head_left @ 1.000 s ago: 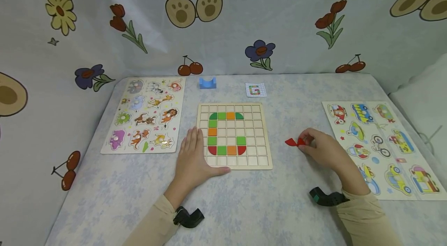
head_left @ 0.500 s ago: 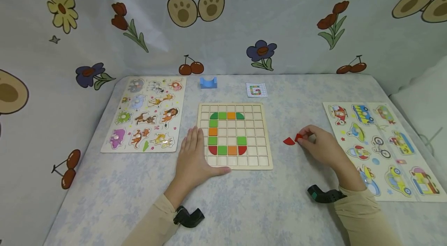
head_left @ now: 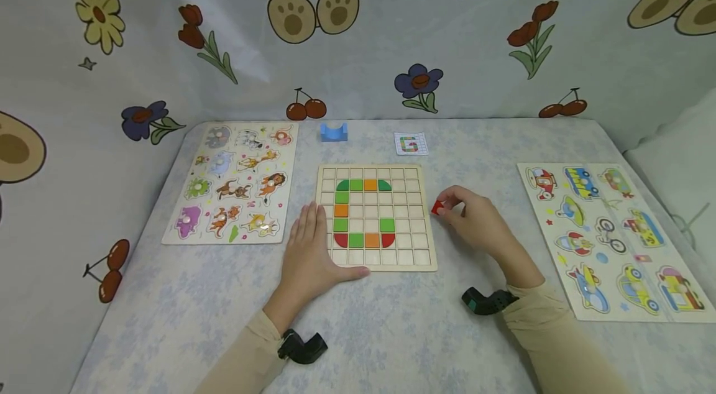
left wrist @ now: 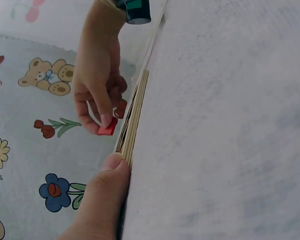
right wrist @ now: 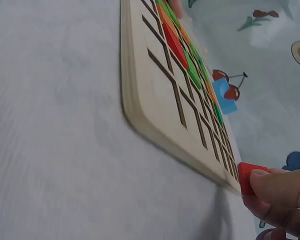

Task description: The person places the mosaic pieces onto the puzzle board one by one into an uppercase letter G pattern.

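My left hand lies flat along the left side of a wooden grid board, fingers straight, thumb spread along the near edge. In the left wrist view its thumb touches the board's edge. Green, orange and red tiles form an incomplete ring on the grid. Just off the board's right edge, my right hand pinches a small red tile between thumb and fingertips. The right wrist view shows that red tile by the board's far corner.
An animal puzzle board lies at left, and a vehicle puzzle board at right. Behind the grid board are a blue holder and a small pattern card. A printed cloth hangs behind the table.
My right hand has moved left towards the grid board with the red tile. The red quarter-circle tile beside it on the table no longer shows. My left hand has stayed put.
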The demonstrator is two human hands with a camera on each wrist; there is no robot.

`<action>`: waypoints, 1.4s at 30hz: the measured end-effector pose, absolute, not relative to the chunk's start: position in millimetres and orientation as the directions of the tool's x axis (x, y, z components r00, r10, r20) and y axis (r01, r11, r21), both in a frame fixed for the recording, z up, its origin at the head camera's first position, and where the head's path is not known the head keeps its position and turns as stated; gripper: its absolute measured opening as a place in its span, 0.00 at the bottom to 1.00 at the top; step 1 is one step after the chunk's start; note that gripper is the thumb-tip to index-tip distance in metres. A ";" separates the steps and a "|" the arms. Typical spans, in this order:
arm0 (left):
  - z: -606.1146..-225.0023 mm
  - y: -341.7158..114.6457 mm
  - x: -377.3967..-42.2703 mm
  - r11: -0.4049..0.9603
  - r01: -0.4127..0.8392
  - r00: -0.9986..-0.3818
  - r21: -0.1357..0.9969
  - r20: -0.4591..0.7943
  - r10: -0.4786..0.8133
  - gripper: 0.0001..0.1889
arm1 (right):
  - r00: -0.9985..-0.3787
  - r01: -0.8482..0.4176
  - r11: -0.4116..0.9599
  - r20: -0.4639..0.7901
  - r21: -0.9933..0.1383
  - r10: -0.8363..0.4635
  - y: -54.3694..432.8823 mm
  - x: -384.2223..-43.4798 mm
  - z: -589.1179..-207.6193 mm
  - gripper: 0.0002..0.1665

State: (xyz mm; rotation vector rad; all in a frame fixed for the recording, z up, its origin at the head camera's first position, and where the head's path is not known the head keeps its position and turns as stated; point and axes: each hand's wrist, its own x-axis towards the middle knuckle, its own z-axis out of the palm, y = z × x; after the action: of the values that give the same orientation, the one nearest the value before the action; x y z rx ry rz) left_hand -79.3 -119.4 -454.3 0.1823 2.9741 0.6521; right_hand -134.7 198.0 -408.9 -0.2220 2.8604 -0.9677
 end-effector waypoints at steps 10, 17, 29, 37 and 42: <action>-456.6 -118.7 -80.0 0.905 0.091 -0.989 0.416 -0.067 0.130 0.80 | -0.954 -0.151 0.725 -0.094 -0.672 -0.285 136.5 -146.7 -415.1 0.05; -457.1 -118.6 -80.3 0.909 0.094 -0.989 0.405 -0.067 0.132 0.80 | -0.948 -0.159 0.716 -0.098 -0.680 -0.303 116.1 -150.0 -415.1 0.06; -457.5 -118.9 -80.0 0.908 0.093 -0.988 0.410 -0.078 0.136 0.80 | -0.932 -0.235 0.770 -0.087 -0.593 -0.351 114.5 -142.0 -415.4 0.13; -458.6 -118.7 -80.7 0.906 0.093 -0.989 0.413 -0.069 0.134 0.80 | -0.929 -0.251 0.755 -0.069 -0.606 -0.364 149.6 -121.1 -405.7 0.12; -458.2 -119.6 -80.6 0.904 0.100 -0.989 0.416 -0.062 0.137 0.80 | -0.943 -0.255 0.797 -0.042 -0.548 -0.330 186.1 -112.5 -403.6 0.16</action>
State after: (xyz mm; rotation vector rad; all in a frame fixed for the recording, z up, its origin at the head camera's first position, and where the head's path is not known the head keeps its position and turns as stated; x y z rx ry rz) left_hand -80.6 -119.6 -458.2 0.1855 2.9779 0.6427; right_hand -112.5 186.1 -403.6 -0.4662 2.8482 -0.8393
